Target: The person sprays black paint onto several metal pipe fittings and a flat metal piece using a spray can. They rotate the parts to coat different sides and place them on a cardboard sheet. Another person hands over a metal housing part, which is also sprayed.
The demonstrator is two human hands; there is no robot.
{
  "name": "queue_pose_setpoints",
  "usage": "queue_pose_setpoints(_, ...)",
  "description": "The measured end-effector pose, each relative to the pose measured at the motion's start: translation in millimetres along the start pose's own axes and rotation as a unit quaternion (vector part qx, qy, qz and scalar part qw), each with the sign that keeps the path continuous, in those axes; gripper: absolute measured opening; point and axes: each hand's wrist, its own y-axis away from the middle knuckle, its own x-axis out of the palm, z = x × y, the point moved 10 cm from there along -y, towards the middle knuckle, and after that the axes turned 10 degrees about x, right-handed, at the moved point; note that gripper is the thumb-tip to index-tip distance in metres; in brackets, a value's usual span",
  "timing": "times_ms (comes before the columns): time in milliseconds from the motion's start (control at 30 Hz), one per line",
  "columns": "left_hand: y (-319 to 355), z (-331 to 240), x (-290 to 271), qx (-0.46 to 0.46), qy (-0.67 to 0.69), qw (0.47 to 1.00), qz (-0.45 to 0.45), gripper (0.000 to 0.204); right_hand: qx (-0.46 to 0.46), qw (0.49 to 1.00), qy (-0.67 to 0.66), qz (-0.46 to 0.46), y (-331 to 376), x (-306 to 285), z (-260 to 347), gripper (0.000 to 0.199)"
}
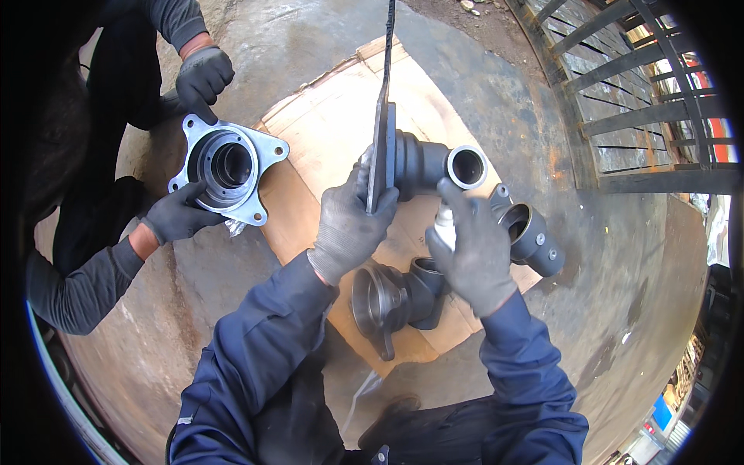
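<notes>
My left hand, in a grey knit glove, is closed around the lower end of a thin dark sheet, seen edge-on and standing upright. Just right of the sheet, a black pipe-shaped metal housing lies on cardboard, its bare-metal ring opening facing me. My gloved right hand grips a spray can, mostly hidden in the fist, with the index finger over its top near that ring. Below my hands sits a second black flanged housing. A third, tubular black housing lies right of my right hand.
A flattened cardboard sheet lies on the stained floor. At left, a co-worker's gloved hands hold a bare-metal four-lobed flanged housing. A dark metal rack stands at the upper right.
</notes>
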Motion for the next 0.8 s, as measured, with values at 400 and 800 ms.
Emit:
queue_pose_setpoints(400,-2.2,-0.4,-3.1,0.042,-0.067,0.997,-0.008,0.067,-0.003,1.000,0.005,-0.002,4.0,-9.9,4.8,0.075)
queue_pose_setpoints(800,3.6,1.6,-11.8,0.076,-0.068,0.994,-0.040,0.054,0.134,0.980,-0.145,-0.026,68.5,-22.4,-17.9,0.081)
